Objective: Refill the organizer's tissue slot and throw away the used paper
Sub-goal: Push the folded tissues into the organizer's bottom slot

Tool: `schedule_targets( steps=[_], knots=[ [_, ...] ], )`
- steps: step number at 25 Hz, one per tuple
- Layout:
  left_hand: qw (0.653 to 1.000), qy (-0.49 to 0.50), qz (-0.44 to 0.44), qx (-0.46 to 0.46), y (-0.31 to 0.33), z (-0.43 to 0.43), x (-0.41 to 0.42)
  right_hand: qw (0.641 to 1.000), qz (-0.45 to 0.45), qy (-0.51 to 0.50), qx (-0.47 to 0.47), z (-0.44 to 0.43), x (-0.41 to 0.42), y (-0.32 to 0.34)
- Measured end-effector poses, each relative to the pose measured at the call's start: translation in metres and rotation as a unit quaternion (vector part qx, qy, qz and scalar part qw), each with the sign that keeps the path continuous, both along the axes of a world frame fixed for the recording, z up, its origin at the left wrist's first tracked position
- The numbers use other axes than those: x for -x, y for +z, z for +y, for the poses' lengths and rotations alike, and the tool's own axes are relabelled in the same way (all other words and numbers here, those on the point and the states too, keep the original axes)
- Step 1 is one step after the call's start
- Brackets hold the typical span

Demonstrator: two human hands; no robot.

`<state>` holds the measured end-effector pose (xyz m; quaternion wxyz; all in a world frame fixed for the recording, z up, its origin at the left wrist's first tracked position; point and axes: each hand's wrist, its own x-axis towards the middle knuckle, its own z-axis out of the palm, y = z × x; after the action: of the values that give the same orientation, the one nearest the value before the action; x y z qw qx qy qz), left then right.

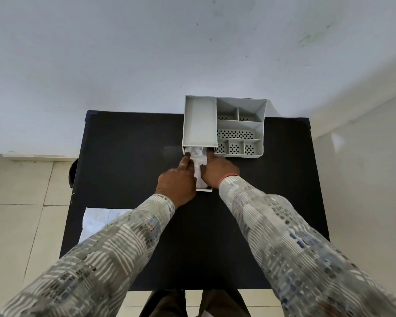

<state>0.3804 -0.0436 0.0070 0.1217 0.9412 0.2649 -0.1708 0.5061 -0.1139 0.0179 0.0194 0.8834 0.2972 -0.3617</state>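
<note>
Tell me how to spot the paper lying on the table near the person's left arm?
Start at the black table, then follow its near-left edge. The white paper lies flat there, partly under the left sleeve. Unlike the tissues by the grey organizer, it bears faint blue marks.

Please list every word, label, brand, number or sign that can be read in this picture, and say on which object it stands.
No text can be read.
White paper at the table's near left: faint blue marks, too blurred to read.
Grey organizer: no label shows, only hole patterns.
Tissue under both hands: no print visible.
</note>
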Motion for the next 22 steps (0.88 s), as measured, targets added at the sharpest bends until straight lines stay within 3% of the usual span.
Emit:
schedule_targets(
  steps=[2, 5, 8, 12, 19, 22],
  knots=[
    [0.999, 0.008, -0.038, -0.009, 0.004, -0.001, 0.006, 0.999, -0.017, 0.002, -0.05, -0.017, 0.007, 0.006],
    [0.988, -0.054, -0.128, -0.062, 0.004, 0.0, 0.029, 0.982, -0.13, 0.039, -0.132, -0.055, 0.034, 0.013],
    [0.985, -0.13, -0.095, -0.06, -0.006, 0.001, 0.045, 0.949, -0.205, 0.171, -0.17, -0.075, 0.057, 0.002],
    [0.99, -0.135, 0.001, -0.049, -0.009, 0.006, 0.034, 0.944, -0.186, 0.253, -0.102, -0.065, 0.049, -0.019],
    [0.991, -0.124, 0.021, -0.048, -0.005, 0.006, 0.02, 0.955, -0.206, 0.199, -0.075, -0.057, 0.05, -0.017],
    [0.992, -0.12, 0.02, -0.044, -0.004, 0.007, 0.012, 0.969, -0.163, 0.184, -0.034, -0.047, 0.043, -0.017]
  ],
)
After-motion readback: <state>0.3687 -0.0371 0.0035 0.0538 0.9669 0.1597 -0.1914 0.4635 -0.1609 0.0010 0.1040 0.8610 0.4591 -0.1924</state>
